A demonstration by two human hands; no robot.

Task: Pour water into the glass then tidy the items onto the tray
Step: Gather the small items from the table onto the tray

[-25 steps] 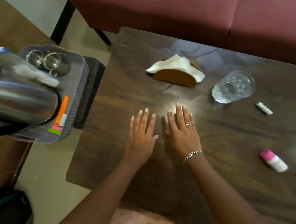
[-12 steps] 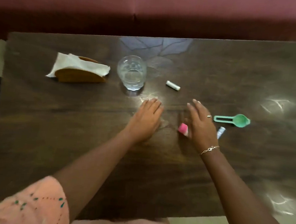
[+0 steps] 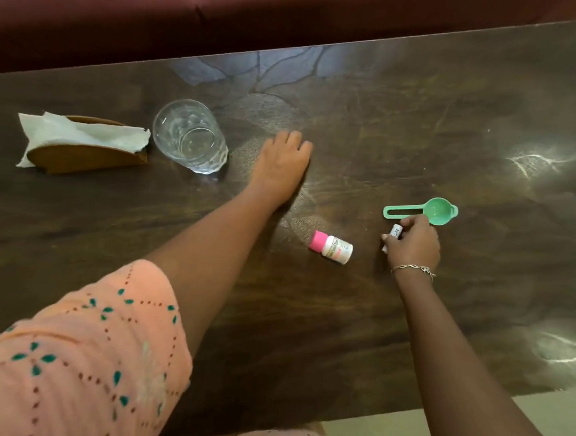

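A clear glass (image 3: 190,137) stands upright on the dark wooden table (image 3: 386,129). My left hand (image 3: 283,160) lies just right of it with the fingers curled down onto the wood; whatever is under them is hidden. My right hand (image 3: 413,245) pinches a small white labelled tube (image 3: 395,231) at the table surface. A green plastic scoop (image 3: 425,211) lies just beyond that hand. A small white bottle with a pink cap (image 3: 332,247) lies on its side between my two arms. No tray is in view.
A wooden napkin holder with white napkins (image 3: 82,144) stands left of the glass. A maroon sofa (image 3: 225,11) runs along the far edge of the table. The near table edge and floor (image 3: 401,433) show at bottom right.
The view has swung right, so the tray and steel jug left it. My right hand moved from the pink-capped bottle to the white tube and closed on it. My left hand slid forward and curled.
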